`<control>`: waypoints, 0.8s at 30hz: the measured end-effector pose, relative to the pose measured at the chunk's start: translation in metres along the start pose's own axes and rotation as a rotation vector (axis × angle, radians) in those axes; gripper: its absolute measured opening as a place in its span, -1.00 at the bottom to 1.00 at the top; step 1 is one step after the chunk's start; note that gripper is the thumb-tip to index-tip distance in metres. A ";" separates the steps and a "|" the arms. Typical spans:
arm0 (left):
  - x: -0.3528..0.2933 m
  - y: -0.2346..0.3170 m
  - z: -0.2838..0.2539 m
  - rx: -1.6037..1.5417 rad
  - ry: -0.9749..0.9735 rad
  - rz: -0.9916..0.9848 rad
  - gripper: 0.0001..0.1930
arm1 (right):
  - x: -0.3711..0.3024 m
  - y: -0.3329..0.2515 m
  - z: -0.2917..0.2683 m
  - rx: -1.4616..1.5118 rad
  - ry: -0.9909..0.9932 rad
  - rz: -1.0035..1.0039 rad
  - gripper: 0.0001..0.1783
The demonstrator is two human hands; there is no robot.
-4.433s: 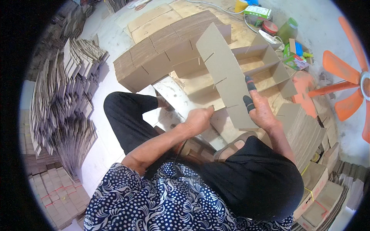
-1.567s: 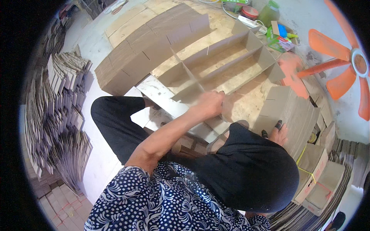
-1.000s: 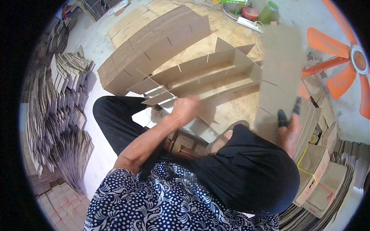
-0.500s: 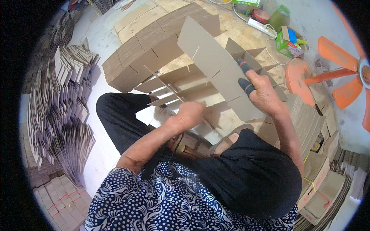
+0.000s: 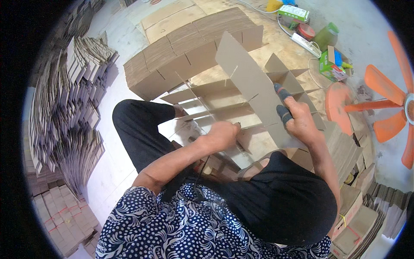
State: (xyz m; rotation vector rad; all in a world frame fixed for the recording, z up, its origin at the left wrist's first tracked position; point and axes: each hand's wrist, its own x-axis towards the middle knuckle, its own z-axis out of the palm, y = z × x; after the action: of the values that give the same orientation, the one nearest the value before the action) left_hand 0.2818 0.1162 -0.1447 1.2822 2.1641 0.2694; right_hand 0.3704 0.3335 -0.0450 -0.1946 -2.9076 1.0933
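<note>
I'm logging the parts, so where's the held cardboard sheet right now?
In the head view, right of centre, the cardboard sheet slants in the right hand over the cardboard grid.

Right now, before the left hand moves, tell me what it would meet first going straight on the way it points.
The left hand points rightward and slightly up; it would probably meet the near grid strip first, then the slotted sheet in the right hand, though depth is unclear.
</note>
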 end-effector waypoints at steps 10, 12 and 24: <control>-0.001 -0.001 0.002 0.014 -0.001 0.010 -0.77 | 0.001 0.000 0.002 0.040 0.030 -0.085 -0.44; -0.004 0.000 0.002 0.001 0.014 0.014 -0.76 | 0.002 0.001 0.003 0.024 0.030 -0.093 -0.44; -0.011 0.004 0.006 -0.001 0.026 0.043 -0.75 | 0.002 0.011 0.044 -0.083 -0.018 -0.102 -0.69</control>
State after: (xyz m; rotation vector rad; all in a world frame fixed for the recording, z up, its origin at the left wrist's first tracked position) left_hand 0.2922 0.1086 -0.1430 1.3332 2.1594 0.3062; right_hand 0.3663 0.3130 -0.0850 -0.0374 -2.9443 0.9659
